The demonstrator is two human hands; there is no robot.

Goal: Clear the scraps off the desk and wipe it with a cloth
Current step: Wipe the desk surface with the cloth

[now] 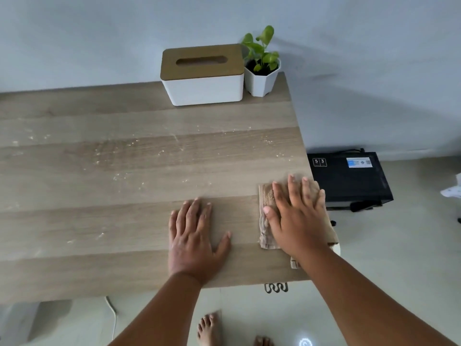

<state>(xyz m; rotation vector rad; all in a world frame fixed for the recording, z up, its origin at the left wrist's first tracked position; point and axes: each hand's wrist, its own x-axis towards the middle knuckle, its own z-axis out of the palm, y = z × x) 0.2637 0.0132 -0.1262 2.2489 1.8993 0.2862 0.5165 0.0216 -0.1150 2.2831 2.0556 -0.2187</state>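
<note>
My right hand [296, 216] lies flat, fingers spread, on a folded brown cloth [266, 221] at the right edge of the wooden desk [124, 196]. Part of the cloth hangs past the desk's edge. A small heap of pale crumbs sits on the cloth by my fingertips. My left hand [194, 236] rests flat on the bare desk to the left of the cloth, palm down, holding nothing. Fine pale scraps [119, 156] are scattered over the middle and left of the desk.
A white tissue box with a wooden lid [202, 76] and a small potted plant [262, 68] stand at the desk's far right corner, against the wall. On the floor right of the desk sits a black box [349, 181]. My bare feet [209, 330] show below the front edge.
</note>
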